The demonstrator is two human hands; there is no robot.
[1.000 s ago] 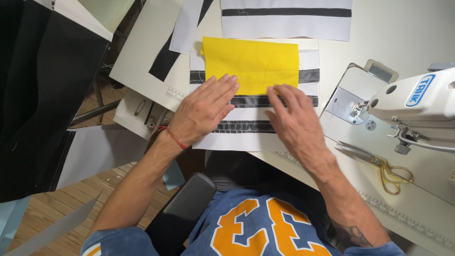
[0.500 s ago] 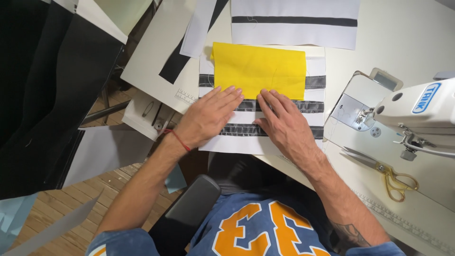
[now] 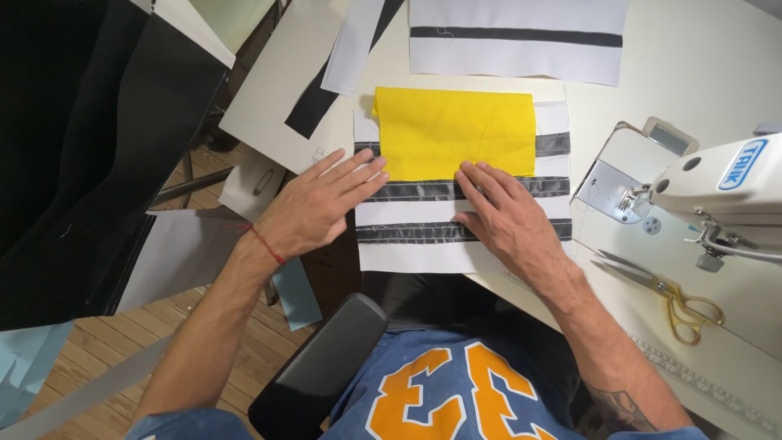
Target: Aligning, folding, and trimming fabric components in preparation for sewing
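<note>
A yellow fabric rectangle (image 3: 454,133) lies on top of a white fabric panel with grey stripes (image 3: 423,248) at the table's front edge. My left hand (image 3: 318,208) lies flat with fingers spread, its fingertips on the panel's left edge just below the yellow piece. My right hand (image 3: 503,218) rests flat on the striped panel, fingertips touching the yellow piece's lower edge. Neither hand holds anything.
A white sewing machine (image 3: 717,187) stands at the right, with gold-handled scissors (image 3: 668,293) in front of it. Another white panel with a dark stripe (image 3: 517,37) lies farther back. Black and white fabric pieces (image 3: 106,147) hang at the left. A chair armrest (image 3: 326,367) sits below.
Both hands have slid a little toward me and apart across the striped panel, with the left now mostly off its left edge. The view shifted slightly.
</note>
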